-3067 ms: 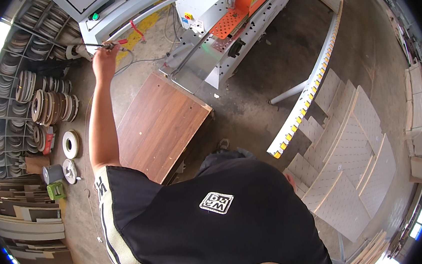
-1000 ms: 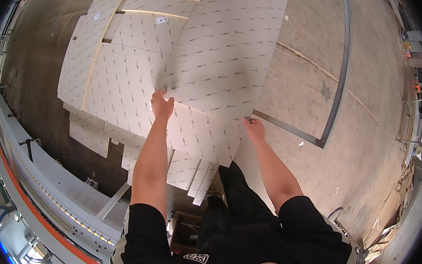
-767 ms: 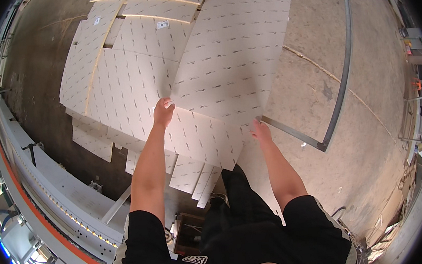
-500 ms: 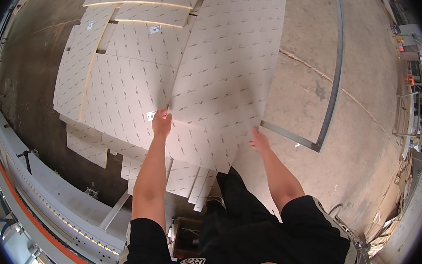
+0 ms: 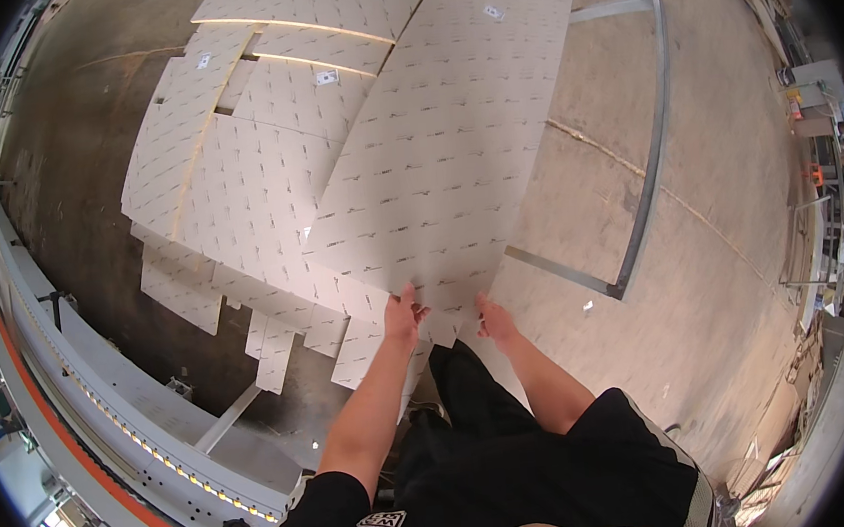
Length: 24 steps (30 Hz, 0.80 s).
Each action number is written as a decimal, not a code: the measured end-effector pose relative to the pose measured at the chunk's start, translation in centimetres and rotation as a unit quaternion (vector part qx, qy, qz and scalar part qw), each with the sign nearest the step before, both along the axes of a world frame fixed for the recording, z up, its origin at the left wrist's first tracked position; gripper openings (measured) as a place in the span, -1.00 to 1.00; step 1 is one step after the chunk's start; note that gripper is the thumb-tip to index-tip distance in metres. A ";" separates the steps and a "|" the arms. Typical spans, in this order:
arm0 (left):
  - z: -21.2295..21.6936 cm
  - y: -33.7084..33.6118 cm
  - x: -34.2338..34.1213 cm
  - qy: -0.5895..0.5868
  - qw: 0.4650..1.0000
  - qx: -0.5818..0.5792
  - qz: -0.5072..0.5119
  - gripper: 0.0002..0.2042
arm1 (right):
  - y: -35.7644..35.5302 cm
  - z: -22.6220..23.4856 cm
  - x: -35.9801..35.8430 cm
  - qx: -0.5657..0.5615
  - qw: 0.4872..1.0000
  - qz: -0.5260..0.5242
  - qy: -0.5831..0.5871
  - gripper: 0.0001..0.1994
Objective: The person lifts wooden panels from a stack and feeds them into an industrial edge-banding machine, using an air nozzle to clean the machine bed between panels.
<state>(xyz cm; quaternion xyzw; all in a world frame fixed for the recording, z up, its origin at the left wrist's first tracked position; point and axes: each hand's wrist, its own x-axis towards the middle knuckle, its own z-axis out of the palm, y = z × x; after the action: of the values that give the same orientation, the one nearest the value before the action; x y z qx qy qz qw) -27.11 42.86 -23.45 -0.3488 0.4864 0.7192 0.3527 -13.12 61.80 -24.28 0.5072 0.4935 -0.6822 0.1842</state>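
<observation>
A long pale panel (image 5: 451, 130) printed with rows of small dark marks lies slanted across the top of a stack, its near end narrowing toward my body. My left hand (image 5: 404, 317) is closed on the panel's near edge, its fingers partly curled and some of them hidden. On the right side of the same near corner, my right hand (image 5: 493, 318) has its fingers bent around the edge. Under and left of this panel spread several similar printed panels (image 5: 265, 187), some with bare yellowish edges and small white labels.
An L-bent grey metal frame (image 5: 654, 143) rests on the concrete floor (image 5: 721, 237) to the right. Along the left runs a long machine (image 5: 114, 411) with an orange strip and a row of yellow parts. Shelving and boards (image 5: 785, 392) line the far right.
My left hand has moved right and closer to me, from the panel's left corner to its near edge. My right hand has come inward and nearer along the right edge.
</observation>
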 end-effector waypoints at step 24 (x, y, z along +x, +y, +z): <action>20.9 -41.4 33.9 0.146 0.907 -0.184 0.349 -0.80 | -7.2 9.9 4.2 0.062 0.996 0.030 0.059 -0.57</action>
<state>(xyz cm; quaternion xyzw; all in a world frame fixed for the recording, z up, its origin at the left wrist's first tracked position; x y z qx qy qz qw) 6.78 1.44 -2.55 -0.4460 0.5034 0.7371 -0.0661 -8.96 54.63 -14.34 0.4616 0.5601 -0.6728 0.1437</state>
